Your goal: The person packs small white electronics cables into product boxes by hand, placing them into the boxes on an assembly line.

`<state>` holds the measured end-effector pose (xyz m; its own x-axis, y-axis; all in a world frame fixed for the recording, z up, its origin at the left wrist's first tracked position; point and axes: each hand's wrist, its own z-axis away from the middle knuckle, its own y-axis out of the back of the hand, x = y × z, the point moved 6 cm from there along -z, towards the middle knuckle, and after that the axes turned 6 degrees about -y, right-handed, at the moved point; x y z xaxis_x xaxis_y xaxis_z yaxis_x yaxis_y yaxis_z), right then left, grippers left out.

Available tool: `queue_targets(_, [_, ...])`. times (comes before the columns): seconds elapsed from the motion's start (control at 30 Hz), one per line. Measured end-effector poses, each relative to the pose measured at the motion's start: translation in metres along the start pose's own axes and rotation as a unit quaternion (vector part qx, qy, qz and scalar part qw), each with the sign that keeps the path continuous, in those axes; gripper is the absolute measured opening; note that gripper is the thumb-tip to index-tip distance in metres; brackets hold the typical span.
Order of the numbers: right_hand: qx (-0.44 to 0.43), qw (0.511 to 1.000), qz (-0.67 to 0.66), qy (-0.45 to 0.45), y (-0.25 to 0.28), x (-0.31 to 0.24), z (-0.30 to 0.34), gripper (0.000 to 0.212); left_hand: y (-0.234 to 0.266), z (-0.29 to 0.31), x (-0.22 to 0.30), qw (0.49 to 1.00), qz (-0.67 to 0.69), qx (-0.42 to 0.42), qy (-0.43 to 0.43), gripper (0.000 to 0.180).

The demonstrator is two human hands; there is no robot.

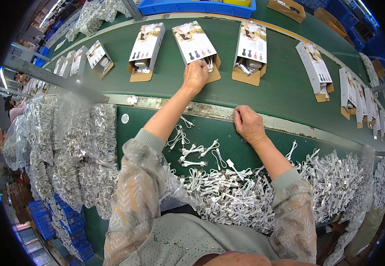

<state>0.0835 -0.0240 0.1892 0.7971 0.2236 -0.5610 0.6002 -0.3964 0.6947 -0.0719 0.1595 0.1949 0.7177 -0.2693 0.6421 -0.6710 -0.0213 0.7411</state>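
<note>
My left hand (pixel 196 76) is at the open near end of a white printed box (pixel 194 41) on the green conveyor belt. Its fingers are curled, with their tips hidden at the box's mouth; what they hold cannot be made out. A silvery packet (pixel 209 63) shows inside, beside the hand. Closed, with its fingers curled in, my right hand (pixel 249 123) rests by the metal rail (pixel 210 111) at the belt's near edge; whatever it may hold is hidden. Short white USB cables (pixel 232 195) lie in a big heap below my hands, and several loose ones (pixel 197 153) are between my forearms.
Similar open boxes stand left (pixel 147 44) and right (pixel 251 42) of mine, with more toward both belt ends. Clear bags of cables (pixel 73 146) are stacked at left. Blue crates (pixel 64 221) stand below them. A blue tray (pixel 197 8) sits beyond the belt.
</note>
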Motion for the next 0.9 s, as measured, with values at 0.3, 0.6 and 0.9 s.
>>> queue_targets(0.3, [0.003, 1.0, -0.004, 0.002, -0.002, -0.002, -0.004, 0.006, 0.071, 0.087, -0.009, 0.914, -0.199, -0.218, -0.278, 0.027])
queue_targets(0.6, [-0.003, 1.0, 0.005, -0.009, -0.008, -0.002, -0.001, 0.007, 0.084, 0.084, -0.052, 0.958, -0.164, -0.181, -0.148, 0.013])
queue_targets(0.9, [0.002, 1.0, 0.005, -0.003, -0.006, -0.004, -0.004, 0.007, 0.073, 0.04, -0.027, 0.995, -0.017, -0.071, -0.062, 0.018])
